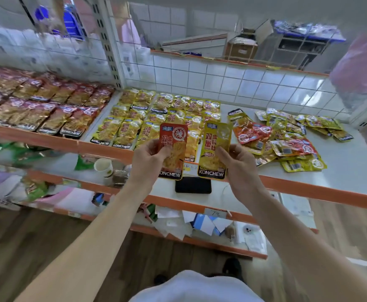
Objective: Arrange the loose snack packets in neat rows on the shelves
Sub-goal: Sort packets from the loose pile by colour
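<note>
My left hand (150, 158) pinches a red snack packet (176, 136) upright by its left edge. Beside it, my right hand (237, 160) pinches a yellow snack packet (214, 158), also upright. Both are held in front of the shelf's orange front edge (309, 188). Behind them, yellow packets (134, 125) lie in neat rows on the white shelf. Red packets (47, 101) fill the shelf section to the left in rows. To the right lies a loose heap of yellow and red packets (287, 140).
A black phone (193, 185) lies on the lower shelf below my hands, with a white paper cup (103, 167) to its left. Papers and small items clutter the lowest shelves. A slotted upright post (110, 44) divides the two sections. Wire mesh backs the shelf.
</note>
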### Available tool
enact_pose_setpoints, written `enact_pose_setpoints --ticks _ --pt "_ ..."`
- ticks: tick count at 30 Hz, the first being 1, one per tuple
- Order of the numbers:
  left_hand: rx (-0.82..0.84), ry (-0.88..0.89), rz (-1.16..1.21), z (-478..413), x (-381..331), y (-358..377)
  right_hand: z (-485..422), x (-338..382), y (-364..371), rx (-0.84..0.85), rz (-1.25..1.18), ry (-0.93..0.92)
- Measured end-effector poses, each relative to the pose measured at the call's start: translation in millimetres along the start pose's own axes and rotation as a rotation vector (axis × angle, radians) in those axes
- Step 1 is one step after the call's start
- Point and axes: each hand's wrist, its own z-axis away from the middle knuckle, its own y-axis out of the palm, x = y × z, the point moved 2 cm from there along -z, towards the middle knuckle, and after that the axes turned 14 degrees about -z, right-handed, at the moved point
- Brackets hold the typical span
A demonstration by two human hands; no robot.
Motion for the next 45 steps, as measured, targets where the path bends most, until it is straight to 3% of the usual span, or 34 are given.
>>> enact_pose_setpoints --ticks 14,27,37,42,45 --pt "0.014 -0.023 -0.016 -25 2 -10 -13 -7 7 -0.155 0.226 -0.054" --pt "0.033 0.024 -0.2 -59 -1 25 -76 -12 -7 -0.192 0.676 -0.119" --pt "-0.022 0.03 -0.234 -66 1 39 -92 -23 -22 -0.11 1.023 -0.159" --pt "-0.039 0.033 -0.232 -62 7 41 -90 -25 -25 -0.053 1.196 -0.311" --pt "-0.05 0.023 -0.224 -59 7 40 -87 -29 -27 0.104 1.286 -0.407"
